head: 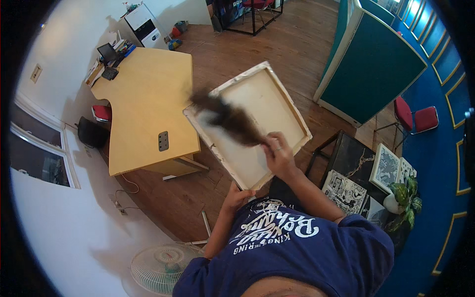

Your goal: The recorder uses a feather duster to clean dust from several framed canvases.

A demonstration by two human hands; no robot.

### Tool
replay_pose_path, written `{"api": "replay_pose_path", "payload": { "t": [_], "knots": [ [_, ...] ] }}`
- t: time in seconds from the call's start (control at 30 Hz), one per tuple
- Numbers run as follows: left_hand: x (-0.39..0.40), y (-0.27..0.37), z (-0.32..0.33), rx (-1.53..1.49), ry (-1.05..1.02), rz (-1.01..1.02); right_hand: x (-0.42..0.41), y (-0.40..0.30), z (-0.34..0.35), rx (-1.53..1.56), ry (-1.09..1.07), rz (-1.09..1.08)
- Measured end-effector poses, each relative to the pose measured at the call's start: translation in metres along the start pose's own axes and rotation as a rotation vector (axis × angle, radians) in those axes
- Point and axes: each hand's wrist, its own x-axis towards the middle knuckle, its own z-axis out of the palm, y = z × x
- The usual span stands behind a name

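Note:
A stretched canvas (265,98) is held up before my chest, its back and wooden stretcher bars facing me. My left hand (237,196) grips its lower corner, with the thumb over the edge. In my right hand (280,156) is the handle end of a brown feather duster (233,122). The duster's feathers are blurred and lie across the left part of the canvas back; whether they touch it I cannot tell. A ring shows on a finger of my right hand.
To the left stands a wooden-topped desk (152,92) with a black socket panel (163,141). A pedestal fan (165,265) is near my left elbow. On the right, a black marble-patterned table (347,159) bears drawn canvases (343,191) and a potted plant (408,200). Beyond is a green partition (374,67).

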Motion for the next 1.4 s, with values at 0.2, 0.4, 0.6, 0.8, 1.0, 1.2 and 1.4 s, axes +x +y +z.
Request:
{"api": "replay_pose_path", "payload": {
  "t": [0.2, 0.4, 0.6, 0.8, 1.0, 1.2, 1.4],
  "knots": [
    [-0.007, -0.005, -0.014, 0.121, 0.040, -0.194, 0.011, 0.048, -0.020, -0.240, 0.150, 0.195],
    [-0.006, -0.006, -0.018, 0.155, -0.038, -0.189, 0.003, 0.042, -0.019, -0.241, 0.162, 0.248],
    [0.000, 0.002, -0.010, 0.174, -0.041, -0.044, -0.048, 0.003, 0.009, 0.124, -0.262, 0.010],
    [-0.018, -0.020, -0.053, 0.076, 0.215, 0.005, -0.063, 0.036, -0.032, 0.181, -0.573, -0.056],
    [-0.014, 0.007, -0.029, 0.022, 0.101, 0.146, -0.079, 0.095, -0.033, -0.147, -0.180, 0.134],
    [-0.008, -0.014, -0.046, 0.103, 0.151, 0.108, -0.062, 0.080, -0.005, -0.258, -0.037, 0.359],
    [0.005, -0.004, -0.021, 0.292, 0.119, 0.091, -0.058, 0.008, 0.020, 0.028, -0.151, 0.164]
  ]
}}
